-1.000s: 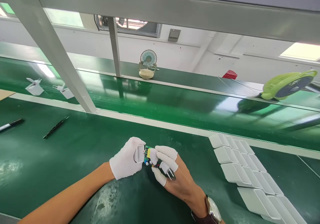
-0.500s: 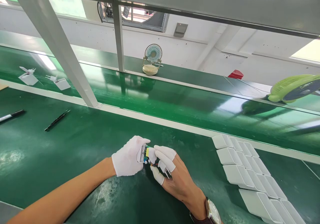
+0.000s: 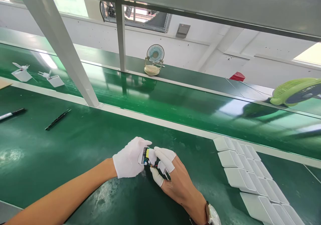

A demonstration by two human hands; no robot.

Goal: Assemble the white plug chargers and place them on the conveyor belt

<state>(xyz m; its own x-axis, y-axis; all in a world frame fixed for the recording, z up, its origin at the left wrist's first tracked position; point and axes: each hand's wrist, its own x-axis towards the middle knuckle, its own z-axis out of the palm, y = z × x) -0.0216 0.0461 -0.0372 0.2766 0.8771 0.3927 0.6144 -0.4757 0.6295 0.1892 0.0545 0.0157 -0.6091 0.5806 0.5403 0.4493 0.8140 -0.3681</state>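
Honestly looks like light, fiddly stuff. Starting big: green desk [image 3: 62,151] carrying everything, with a glossy conveyor belt [image 3: 175,104] running along behind it. Right of the hands on that desk, rows of empty white shells [image 3: 248,171] laid side by side, open faces hard to judge from this angle, nothing visible inside them.

Left hand [image 3: 129,159], fully gloved in white, wrapped around one white charger shell [image 3: 140,155] just above the desk, near the middle. Right hand [image 3: 170,178], finger cots only, pinched shut on a small green circuit board [image 3: 145,156] with a yellow part on it, board sitting right at the shell's mouth, maybe partly in; can't tell how deep. Thin red wire and metal prongs [image 3: 166,174] poking out under the right fingers.

Handling guess: shell stiff, smooth, a bit slippery, fine to grip by its flat sides. Board weighs next to nothing but seems fragile, so best held by the edges, off the components and wires.

Far left of the hands: black tweezers [image 3: 58,119] and a marker [image 3: 11,114].
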